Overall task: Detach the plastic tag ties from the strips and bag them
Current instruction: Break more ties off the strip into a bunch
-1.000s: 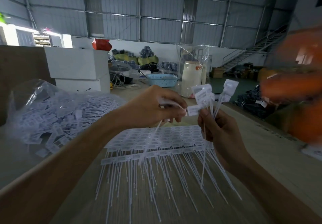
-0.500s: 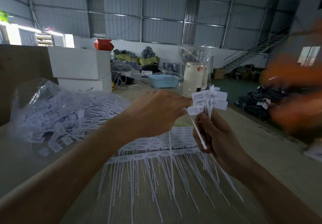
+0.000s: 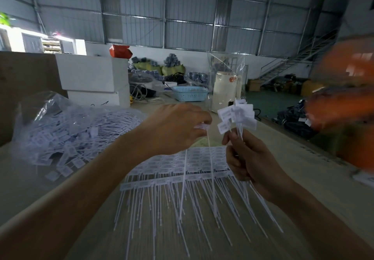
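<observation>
Pinching one tie [image 3: 208, 150] by its tag, the left hand [image 3: 178, 130] lifts it; the right hand [image 3: 251, 158] grips a bunch [image 3: 238, 116] (tags up) above the strips [image 3: 178, 170] on the table [image 3: 303, 178], bag [image 3: 66, 130] at left.

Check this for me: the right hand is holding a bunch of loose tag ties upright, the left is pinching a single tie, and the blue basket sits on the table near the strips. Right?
Not quite. The blue basket sits far back on the table, well beyond the strips. The head view shows the rest as you said: the right hand holds the bunch of tag ties upright, and the left hand pinches a single tie.
</observation>
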`<state>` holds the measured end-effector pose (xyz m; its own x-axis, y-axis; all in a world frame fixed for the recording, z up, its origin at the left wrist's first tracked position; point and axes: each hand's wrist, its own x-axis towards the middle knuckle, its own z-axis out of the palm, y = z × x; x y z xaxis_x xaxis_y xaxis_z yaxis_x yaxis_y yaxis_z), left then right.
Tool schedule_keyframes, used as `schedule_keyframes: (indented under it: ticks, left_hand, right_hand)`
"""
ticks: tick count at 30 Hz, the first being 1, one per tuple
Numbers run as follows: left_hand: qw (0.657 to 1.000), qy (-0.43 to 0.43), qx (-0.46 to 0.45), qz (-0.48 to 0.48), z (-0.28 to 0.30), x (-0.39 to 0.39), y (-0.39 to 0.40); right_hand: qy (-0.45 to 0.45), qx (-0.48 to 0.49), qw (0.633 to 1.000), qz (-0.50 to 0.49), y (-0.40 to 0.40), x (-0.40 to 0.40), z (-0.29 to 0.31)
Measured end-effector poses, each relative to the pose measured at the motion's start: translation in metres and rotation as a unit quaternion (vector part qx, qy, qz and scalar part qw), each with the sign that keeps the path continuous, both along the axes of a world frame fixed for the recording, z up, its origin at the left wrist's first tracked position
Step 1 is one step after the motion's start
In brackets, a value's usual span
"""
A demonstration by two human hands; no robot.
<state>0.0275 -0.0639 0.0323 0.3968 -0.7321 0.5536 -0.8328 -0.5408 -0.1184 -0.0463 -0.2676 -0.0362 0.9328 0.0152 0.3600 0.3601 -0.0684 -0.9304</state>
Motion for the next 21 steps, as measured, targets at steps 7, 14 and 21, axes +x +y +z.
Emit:
schedule_keyframes:
  ticks: [7, 14, 21]
  left_hand:
    - [0.997, 0.020, -0.064, -0.041, 0.002, -0.015, -0.010]
    - [0.988, 0.105, -0.074, -0.090, -0.004, -0.022, -0.019]
    - [0.988, 0.108, -0.061, -0.087, -0.001, -0.013, -0.012]
  right_hand:
    - [0.035, 0.093, 0.995, 0.003, 0.006, 0.001, 0.001]
    - [0.012, 0.049, 0.999, 0.007, 0.008, -0.003, 0.001]
    - [0.033, 0.174, 0.984, 0.001, -0.002, 0.001, 0.006]
